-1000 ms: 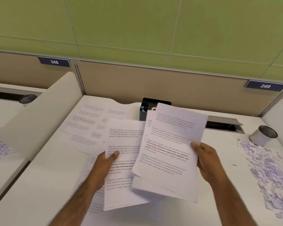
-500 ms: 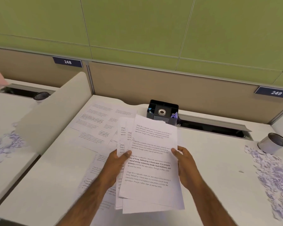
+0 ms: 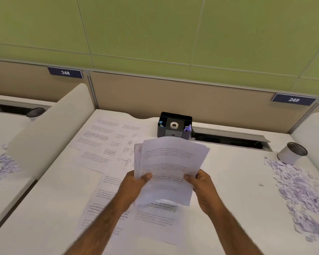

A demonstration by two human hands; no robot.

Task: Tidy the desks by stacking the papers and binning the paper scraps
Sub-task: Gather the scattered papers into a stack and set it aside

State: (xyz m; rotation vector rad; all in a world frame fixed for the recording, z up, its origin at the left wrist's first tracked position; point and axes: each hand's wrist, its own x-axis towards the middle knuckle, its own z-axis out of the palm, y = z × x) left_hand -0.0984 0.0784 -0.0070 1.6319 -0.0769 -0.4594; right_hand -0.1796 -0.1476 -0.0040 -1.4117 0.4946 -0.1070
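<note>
The left hand (image 3: pixel 136 183) and right hand (image 3: pixel 201 186) each grip a side edge of the sheaf of papers (image 3: pixel 171 162) at frame centre, long axis pointing to the upper frame. Loose sheets (image 3: pixel 101 142) lie left, nearer the left hand; scraps (image 3: pixel 300 192) right.

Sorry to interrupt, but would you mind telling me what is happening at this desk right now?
A person is tidying the desk. The left hand and right hand each grip a side of a bundle of printed sheets, held up off the surface and not yet squared. More printed pages lie spread flat on the desk beneath and to the left. A heap of paper scraps lies on the right side, beside a small white cup, not yet binned.
</note>
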